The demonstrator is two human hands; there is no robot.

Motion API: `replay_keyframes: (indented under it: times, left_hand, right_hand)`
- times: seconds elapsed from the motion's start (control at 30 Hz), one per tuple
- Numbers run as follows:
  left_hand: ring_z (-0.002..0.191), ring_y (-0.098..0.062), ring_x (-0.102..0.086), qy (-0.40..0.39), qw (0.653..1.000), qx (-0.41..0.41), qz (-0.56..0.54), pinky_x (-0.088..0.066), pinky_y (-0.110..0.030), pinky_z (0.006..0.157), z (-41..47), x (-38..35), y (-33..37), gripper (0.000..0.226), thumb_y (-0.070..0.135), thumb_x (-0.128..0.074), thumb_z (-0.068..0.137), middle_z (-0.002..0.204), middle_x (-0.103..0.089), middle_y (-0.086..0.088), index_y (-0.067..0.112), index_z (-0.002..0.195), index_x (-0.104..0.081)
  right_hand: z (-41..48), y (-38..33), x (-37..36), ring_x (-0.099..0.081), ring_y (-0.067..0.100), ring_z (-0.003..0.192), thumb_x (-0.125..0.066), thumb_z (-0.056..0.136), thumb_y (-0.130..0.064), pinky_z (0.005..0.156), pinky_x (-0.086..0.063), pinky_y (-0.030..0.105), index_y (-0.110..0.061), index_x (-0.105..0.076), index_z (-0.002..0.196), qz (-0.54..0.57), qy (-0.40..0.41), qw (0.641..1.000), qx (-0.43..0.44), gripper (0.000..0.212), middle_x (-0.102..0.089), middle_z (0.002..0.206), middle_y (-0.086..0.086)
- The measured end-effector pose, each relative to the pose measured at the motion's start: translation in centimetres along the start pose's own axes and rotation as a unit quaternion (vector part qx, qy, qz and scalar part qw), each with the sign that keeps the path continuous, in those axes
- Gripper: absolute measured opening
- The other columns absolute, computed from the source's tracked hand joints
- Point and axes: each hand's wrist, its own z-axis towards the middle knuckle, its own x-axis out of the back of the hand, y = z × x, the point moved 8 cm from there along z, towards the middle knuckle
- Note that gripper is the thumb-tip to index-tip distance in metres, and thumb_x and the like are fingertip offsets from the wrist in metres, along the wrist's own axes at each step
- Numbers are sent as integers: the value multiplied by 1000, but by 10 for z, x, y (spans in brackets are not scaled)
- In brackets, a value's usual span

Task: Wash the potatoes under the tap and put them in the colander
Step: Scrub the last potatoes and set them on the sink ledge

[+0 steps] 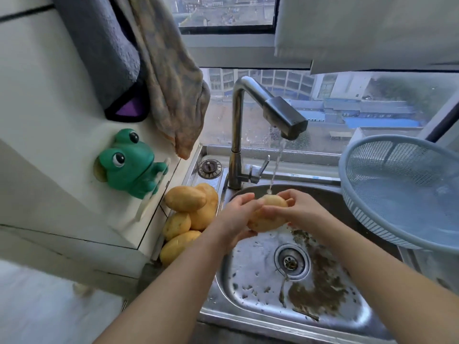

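Note:
A yellow potato (269, 214) sits under the running tap (285, 120), held over the steel sink (248, 301). My left hand (236, 214) grips it from the left and below. My right hand (298, 209) wraps it from the right, fingers over its top. A thin stream of water falls onto the potato. Several more potatoes (188, 214) are piled on the sink's left ledge. The pale blue colander (397, 227) stands tilted at the right of the sink, with nothing visible in it.
Brown dirt lies on the sink floor around the drain (291, 261). A green frog figure (129, 162) hangs on the left wall. Towels (169, 95) hang above the pile. A window runs behind the tap. A spare strainer plug (210, 168) lies on the ledge.

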Motion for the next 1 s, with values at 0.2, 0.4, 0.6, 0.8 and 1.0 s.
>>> replay_keyframes:
  times: [0.2, 0.4, 0.6, 0.8, 1.0]
  left_hand:
    - [125, -16, -49, 87, 957, -83, 263, -45, -28, 97, -32, 42, -13, 45, 24, -59, 95, 137, -51, -1, 26, 138, -48]
    - [116, -6, -47, 214, 903, -194, 316, -41, -23, 98, -75, 90, 4, 44, 20, -62, 91, 125, -43, 13, 30, 132, -51]
    - [137, -14, -28, 276, 866, -168, 381, -29, -28, 111, -91, 127, -8, 75, 25, -65, 87, 150, -22, 4, 29, 150, -25]
    - [141, -16, -26, 295, 843, -170, 416, -27, -29, 112, -87, 133, -15, 72, 18, -60, 92, 153, -21, 0, 26, 152, -22]
    - [144, -15, -23, 302, 841, -172, 414, -32, -32, 114, -82, 134, -27, 68, 28, -56, 96, 157, -15, 1, 24, 153, -19]
  right_hand:
    - [-3, 10, -44, -62, 12, 90, -85, 64, -46, 78, -53, 27, -20, -60, 107, -91, -14, 996, -6, 56, -64, 96, -4]
    - [-1, -32, -83, -65, 14, 85, -80, 74, -38, 68, -55, 25, -15, -62, 106, 110, -42, 993, 4, 44, -67, 94, 3]
    - [10, -57, -139, -65, 19, 90, -77, 73, -51, 71, -57, 30, -13, -55, 106, 122, -62, 990, -26, 55, -64, 104, 7]
    - [10, -58, -157, -67, 22, 87, -73, 76, -52, 81, -58, 36, -12, -61, 99, 100, -44, 993, -33, 49, -67, 97, 10]
    - [11, -59, -159, -62, 16, 92, -74, 79, -39, 66, -46, 25, -14, -56, 112, 111, -68, 991, -40, 45, -64, 99, 3]
